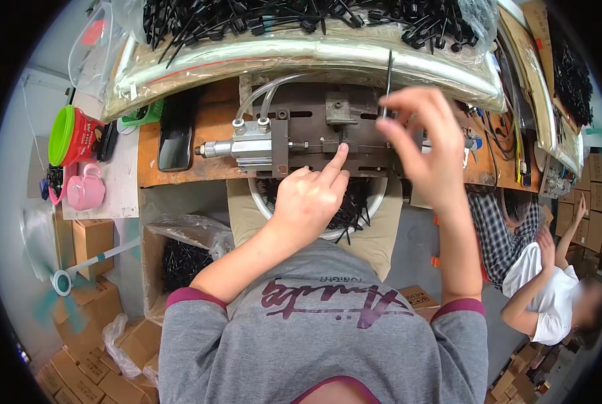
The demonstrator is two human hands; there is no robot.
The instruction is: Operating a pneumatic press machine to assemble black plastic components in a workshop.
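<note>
My left hand [311, 202] reaches over the front of a metal fixture. Its index finger is stretched out, the tip resting on or just above the small dark block [346, 147] in the middle; the other fingers bend toward the palm. To the right my right hand [429, 138], slightly smeared by motion, pinches a thin black plastic stem [389, 71] between thumb and fingers, and the stem points up and away from me. A silver air cylinder [252, 149] with two clear hoses is bolted on the fixture's left side, its rod aimed at the block.
Black stemmed parts [247, 17] lie heaped on a wrapped, raised tray beyond the fixture. A white-rimmed basin [378, 202] of similar parts sits on my lap. A phone [176, 138] and pink cup [85, 186] are at left. Another person [546, 289] sits at right.
</note>
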